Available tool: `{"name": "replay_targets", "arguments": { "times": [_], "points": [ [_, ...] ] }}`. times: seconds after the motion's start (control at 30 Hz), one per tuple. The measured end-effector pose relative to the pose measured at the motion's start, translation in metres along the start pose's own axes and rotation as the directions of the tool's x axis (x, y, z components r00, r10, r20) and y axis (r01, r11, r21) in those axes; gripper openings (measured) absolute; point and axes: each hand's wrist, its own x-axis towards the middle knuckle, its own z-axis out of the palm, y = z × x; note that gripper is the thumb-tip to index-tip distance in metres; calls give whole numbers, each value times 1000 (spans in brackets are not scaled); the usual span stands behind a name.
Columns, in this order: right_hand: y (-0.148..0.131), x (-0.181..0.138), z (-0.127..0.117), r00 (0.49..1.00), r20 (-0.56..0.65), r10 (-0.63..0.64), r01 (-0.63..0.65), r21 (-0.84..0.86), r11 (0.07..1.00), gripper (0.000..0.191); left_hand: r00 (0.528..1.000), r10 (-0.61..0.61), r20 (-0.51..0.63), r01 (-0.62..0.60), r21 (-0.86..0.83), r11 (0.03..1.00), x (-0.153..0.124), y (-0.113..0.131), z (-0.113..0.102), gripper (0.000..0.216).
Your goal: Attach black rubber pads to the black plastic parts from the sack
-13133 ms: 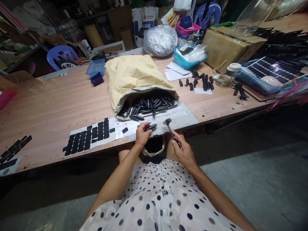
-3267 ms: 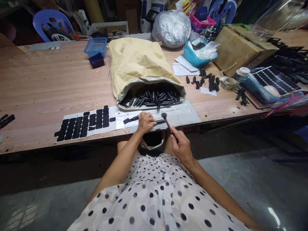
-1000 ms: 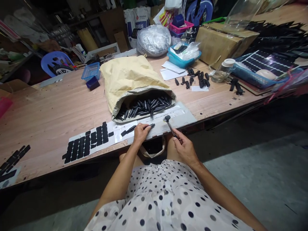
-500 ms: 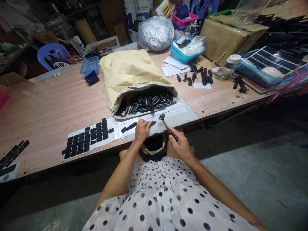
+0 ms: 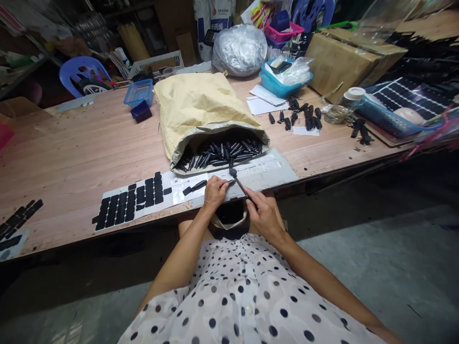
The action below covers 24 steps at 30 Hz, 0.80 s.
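My left hand (image 5: 215,192) is closed in a pinch on a small slim black part (image 5: 231,182), low over the grey board (image 5: 276,167) at the table's edge. In my right hand (image 5: 265,214) is a small hammer (image 5: 239,181), gripped by its handle. Its dark head lies close to the far end of the black part; whether they touch I cannot tell. Left of my left hand, another black part (image 5: 194,187) with a flat end lies on a white sheet. Beyond both hands, a yellow paper sack (image 5: 206,100) lies on its side, its mouth full of black parts (image 5: 222,154).
Black flat pieces (image 5: 124,208) stand in rows on a sheet to the left. Loose black parts (image 5: 308,117) lie behind on the right, near a blue basket (image 5: 394,122) and a cardboard box (image 5: 344,57). A dark blue tray (image 5: 141,111) sits left of the sack.
The hammer head has moved left, towards the end of the black part in my left hand. My left hand keeps its pinch. The whole view has shifted slightly.
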Motion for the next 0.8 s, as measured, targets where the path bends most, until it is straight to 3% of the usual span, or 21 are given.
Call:
{"name": "replay_targets", "arguments": {
  "times": [0.13, 0.33, 0.53, 0.67, 0.8],
  "points": [
    [3, -1, 0, 998, 37, 46, -45, -36, 998, 48, 1000, -4, 0, 4, -3, 1000, 0, 1, 2, 15],
    [-7, 4, -5, 1000, -15, -22, 22, 17, 1000, 46, 1000, -15, 14, 15, -29, 999, 1, 2, 3, 14],
    [8, 1, 5, 998, 53, 32, -35, 49, 998, 45, 999, -35, 27, 37, -47, 998, 0, 0, 2, 17],
    [16, 12, -10, 995, -92, 28, -27, 2, 1000, 44, 997, -32, 67, 35, -56, 998, 0, -4, 1, 24],
    [39, 31, -35, 968, -242, 68, -116, -190, 975, 48, 996, -52, 74, 58, -89, 994, 3, -6, -2, 22]
  ]
}}
